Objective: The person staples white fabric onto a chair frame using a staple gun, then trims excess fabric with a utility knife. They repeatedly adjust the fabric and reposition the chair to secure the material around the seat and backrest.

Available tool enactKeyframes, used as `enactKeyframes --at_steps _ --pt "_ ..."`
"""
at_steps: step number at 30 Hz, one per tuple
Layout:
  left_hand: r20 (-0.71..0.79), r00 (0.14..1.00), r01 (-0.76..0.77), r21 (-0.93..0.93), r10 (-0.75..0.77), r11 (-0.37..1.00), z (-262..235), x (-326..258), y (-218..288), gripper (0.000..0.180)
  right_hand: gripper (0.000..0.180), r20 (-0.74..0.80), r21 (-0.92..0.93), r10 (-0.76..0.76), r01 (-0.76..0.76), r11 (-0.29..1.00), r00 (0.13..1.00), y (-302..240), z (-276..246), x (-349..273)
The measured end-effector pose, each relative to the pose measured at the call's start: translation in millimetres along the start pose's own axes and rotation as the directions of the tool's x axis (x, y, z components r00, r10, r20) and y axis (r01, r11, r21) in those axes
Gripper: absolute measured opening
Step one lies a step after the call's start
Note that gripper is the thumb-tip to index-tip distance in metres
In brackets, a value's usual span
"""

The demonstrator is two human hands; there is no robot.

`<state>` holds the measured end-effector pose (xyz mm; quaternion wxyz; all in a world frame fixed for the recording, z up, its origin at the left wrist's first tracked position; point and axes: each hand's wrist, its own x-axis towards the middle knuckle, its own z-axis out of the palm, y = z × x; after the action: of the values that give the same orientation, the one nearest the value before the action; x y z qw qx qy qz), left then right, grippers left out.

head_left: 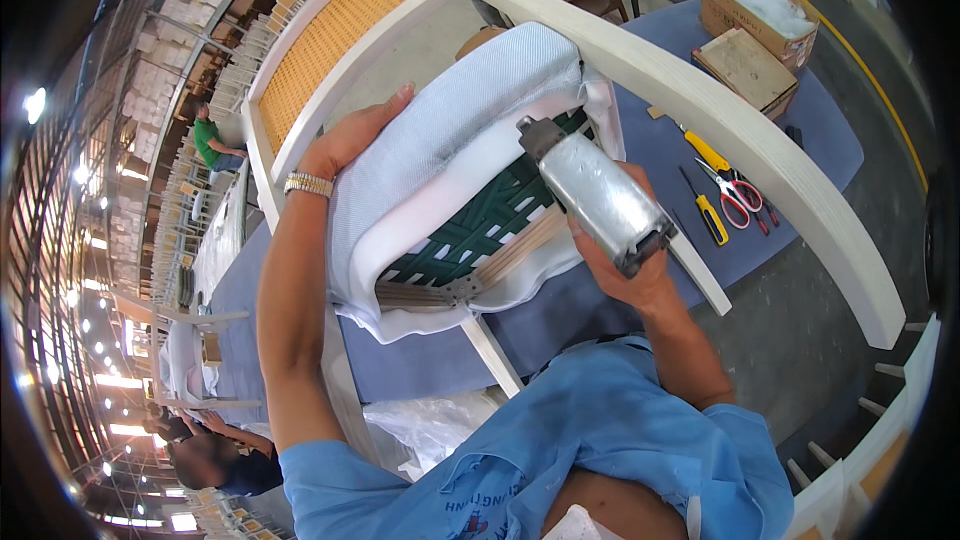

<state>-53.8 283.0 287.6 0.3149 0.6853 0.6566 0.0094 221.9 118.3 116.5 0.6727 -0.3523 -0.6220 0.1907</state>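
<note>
Right grip (625,265): my right hand is wrapped tight around the body of a silver pneumatic stapler (597,193), fingers closed on it from below. I hold the tool tilted, its dark nose pointing up and left and resting against the edge of the seat cushion (450,130), where white fabric (600,105) folds over the rim.

Left grip (350,135): my left hand lies flat and spread on the pale blue-grey cushion cover, fingers apart, clamped on nothing. A metal watch band (308,184) sits at that wrist.

The cushion is turned so that its underside faces me: green webbing (480,225) and tan straps (505,260) cross inside the white foam edge. The cushion sits within a whitewashed wooden chair frame (700,105); a woven cane panel (335,35) lies in the frame at the upper left.

On the blue tabletop (640,145), to the right of the frame and well apart from my hands:
- red-handled scissors (738,195);
- yellow-handled tools (710,215), type not clearly legible;
- two cardboard boxes (755,35), one with white stuffing.

Other people work at the far left.
</note>
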Motion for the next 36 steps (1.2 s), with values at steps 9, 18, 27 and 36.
enactKeyframes --at_steps 9,18,27,36 --pt "-0.108 0.864 -0.426 0.365 0.492 0.828 25 -33 0 0.085 0.064 0.044 -0.055 0.028 -0.025 0.998 0.999 30 42 2" --pt "-0.164 0.83 -0.386 0.521 0.533 0.761 39 -51 4 0.091 0.056 0.039 -0.009 0.096 -0.095 0.995 0.995 10 44 1" --pt "-0.192 0.776 -0.398 0.59 0.6 0.703 52 -62 5 0.088 0.064 0.139 0.223 0.094 -0.123 0.967 0.986 -16 59 -10" --pt "-0.235 0.741 -0.354 0.658 0.629 0.664 57 -58 -5 0.093 0.081 0.229 0.163 0.08 -0.119 0.979 0.97 -12 73 -13"
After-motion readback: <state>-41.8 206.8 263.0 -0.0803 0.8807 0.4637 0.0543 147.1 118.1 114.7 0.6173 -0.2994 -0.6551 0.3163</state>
